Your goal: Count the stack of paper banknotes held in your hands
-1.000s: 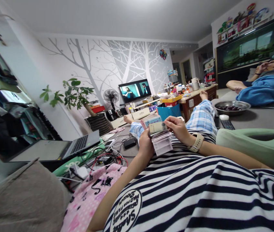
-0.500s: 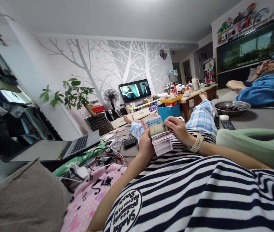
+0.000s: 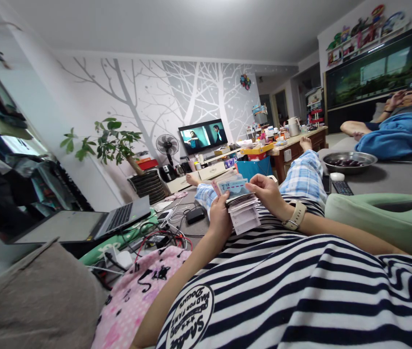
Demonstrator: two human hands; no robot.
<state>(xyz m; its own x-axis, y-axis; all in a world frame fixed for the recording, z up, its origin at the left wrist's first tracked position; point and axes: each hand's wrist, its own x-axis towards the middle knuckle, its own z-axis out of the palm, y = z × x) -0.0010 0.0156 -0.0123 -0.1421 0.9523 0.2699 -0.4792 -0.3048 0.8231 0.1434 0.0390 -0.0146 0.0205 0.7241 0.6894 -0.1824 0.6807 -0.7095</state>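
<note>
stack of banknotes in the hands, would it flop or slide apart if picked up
The banknotes are likely floppy and light, since the paper edges fan out loosely beside the left hand. With no band visible, the sheets would probably slide apart if pushed.

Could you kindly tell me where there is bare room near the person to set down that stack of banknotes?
Bare grey sofa seat lies between the steel bowl of dark fruit and the green cushion, right of the TV remote. Left of the banknotes, the laptop and tangled cables crowd the surface.
</note>
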